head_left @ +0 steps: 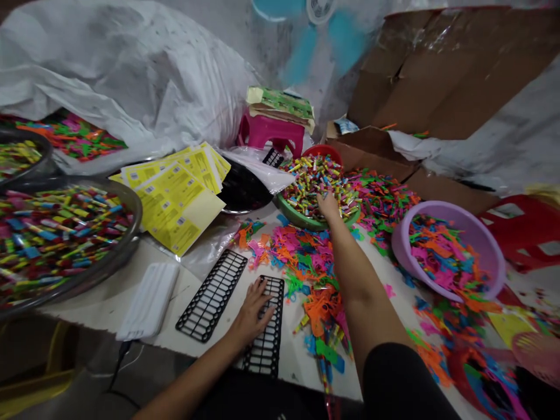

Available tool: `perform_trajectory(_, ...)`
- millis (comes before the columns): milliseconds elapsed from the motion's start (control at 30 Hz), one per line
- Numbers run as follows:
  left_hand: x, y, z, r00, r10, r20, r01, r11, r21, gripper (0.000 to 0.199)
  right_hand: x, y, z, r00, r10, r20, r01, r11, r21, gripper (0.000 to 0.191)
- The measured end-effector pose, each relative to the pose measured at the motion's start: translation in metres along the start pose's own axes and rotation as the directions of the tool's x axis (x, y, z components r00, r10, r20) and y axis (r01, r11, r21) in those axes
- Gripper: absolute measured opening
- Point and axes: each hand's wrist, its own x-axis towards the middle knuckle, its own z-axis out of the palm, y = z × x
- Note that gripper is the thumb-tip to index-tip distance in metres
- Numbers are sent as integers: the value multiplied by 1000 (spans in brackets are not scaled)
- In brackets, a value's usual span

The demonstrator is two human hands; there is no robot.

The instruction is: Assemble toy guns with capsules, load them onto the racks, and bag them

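Currently your right hand point(328, 205) touches multicoloured tubes point(305, 179) in the round green basin point(301, 221), though I can't tell its grip; leftward and nearer you, your spread left hand point(252, 310) rests on a black plastic grid point(273, 338), pointing lengthwise away.

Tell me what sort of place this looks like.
Probably a small workshop: there's a green basin heaped with small colourful tubes, a lilac basin of bright plastic pieces, and yellow printed sheets.
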Motion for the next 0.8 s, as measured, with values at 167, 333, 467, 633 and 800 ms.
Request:
perform_trajectory(167,1,-3,1,999,-36,-16,35,997,-64,24,-44,-4,-31,984,135,-113,-55,846,531,38)
perform_trajectory(333,7,15,-16,974,-218,-58,185,921,-342,30,-161,-23,-43,981,-11,195,-168,462,871,33)
perform_trajectory(467,20,57,-35,896,-428,118,353,527,-773,40,-260,-31,-27,877,-179,446,-294,535,792,26)
perform_trajectory(633,31,84,-37,844,-409,346,431,134,-892,36,-317,-23,-4,843,-320,434,-100,699,709,25)
perform_trajectory(800,19,71,-36,618,-526,585,596,-172,-785,22,-329,-6,-3,991,-133,25,95,813,574,22)
